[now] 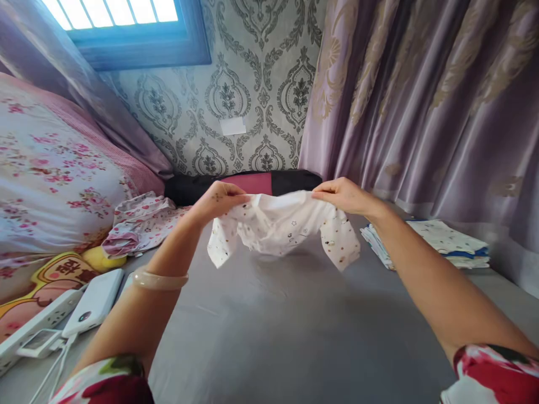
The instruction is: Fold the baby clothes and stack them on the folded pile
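Note:
A small white baby shirt point(278, 219) with little printed figures hangs in the air above the grey sheet point(269, 325). My left hand point(219, 199) pinches it near one shoulder, and my right hand point(343, 196) pinches the other shoulder. Between the hands the top edge is stretched out. Both sleeves dangle at the sides, and the lower part of the shirt is bunched up and tilted away. A pale bangle circles my left forearm.
At right lies a stack of folded cloths point(446, 241). On the left are rumpled printed clothes point(141, 221), a white power bank point(95, 303), a power strip point(37, 325) with cables and a floral quilt point(54, 168). A black and pink bolster point(252, 182) lies along the wall.

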Demonstrator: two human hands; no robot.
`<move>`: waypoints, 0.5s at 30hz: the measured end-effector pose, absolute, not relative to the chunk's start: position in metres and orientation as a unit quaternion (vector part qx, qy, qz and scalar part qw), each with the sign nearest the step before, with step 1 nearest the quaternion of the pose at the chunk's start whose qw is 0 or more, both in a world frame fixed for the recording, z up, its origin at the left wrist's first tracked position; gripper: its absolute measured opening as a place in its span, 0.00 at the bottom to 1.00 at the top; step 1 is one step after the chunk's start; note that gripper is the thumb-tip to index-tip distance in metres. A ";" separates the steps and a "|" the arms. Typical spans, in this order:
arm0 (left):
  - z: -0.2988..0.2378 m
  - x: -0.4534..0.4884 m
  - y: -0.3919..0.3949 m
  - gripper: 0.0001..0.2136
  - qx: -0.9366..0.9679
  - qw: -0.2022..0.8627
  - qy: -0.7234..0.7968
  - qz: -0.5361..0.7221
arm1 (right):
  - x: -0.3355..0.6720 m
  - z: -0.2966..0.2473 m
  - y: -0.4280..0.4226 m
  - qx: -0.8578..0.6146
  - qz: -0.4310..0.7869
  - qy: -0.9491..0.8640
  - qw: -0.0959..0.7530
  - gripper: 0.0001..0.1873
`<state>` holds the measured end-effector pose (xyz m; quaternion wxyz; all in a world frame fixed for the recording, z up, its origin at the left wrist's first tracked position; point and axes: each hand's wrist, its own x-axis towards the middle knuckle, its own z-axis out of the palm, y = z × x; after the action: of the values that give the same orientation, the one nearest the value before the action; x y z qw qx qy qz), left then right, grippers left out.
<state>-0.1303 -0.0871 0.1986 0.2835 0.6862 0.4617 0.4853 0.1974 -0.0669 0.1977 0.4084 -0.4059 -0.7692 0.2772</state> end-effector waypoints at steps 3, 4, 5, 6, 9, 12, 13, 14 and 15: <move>0.192 -0.130 -0.082 0.15 0.657 0.278 0.442 0.544 | 0.198 0.194 -0.061 -0.404 0.298 -0.753 0.426 0.22; 0.191 -0.130 -0.081 0.16 0.653 0.292 0.432 0.549 | 0.198 0.194 -0.060 -0.403 0.305 -0.745 0.435 0.22; 0.190 -0.130 -0.079 0.17 0.658 0.308 0.426 0.540 | 0.198 0.193 -0.058 -0.402 0.306 -0.744 0.438 0.22; 0.189 -0.129 -0.077 0.17 0.666 0.320 0.422 0.526 | 0.198 0.193 -0.057 -0.399 0.301 -0.749 0.436 0.22; 0.187 -0.127 -0.074 0.17 0.654 0.331 0.407 0.545 | 0.197 0.189 -0.052 -0.369 0.290 -0.752 0.462 0.22; 0.189 -0.125 -0.072 0.19 0.639 0.367 0.414 0.535 | 0.196 0.186 -0.048 -0.363 0.301 -0.741 0.479 0.24; 0.190 -0.124 -0.072 0.19 0.642 0.370 0.419 0.525 | 0.196 0.185 -0.047 -0.366 0.301 -0.741 0.476 0.24; 0.191 -0.124 -0.071 0.18 0.644 0.365 0.418 0.527 | 0.195 0.185 -0.047 -0.368 0.302 -0.740 0.476 0.24; 0.193 -0.124 -0.071 0.18 0.642 0.356 0.412 0.539 | 0.194 0.185 -0.046 -0.368 0.303 -0.736 0.481 0.24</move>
<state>-0.1235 -0.0710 0.1926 0.3565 0.6421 0.4121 0.5392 0.1936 -0.0465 0.1852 0.4807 -0.3682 -0.7358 0.3033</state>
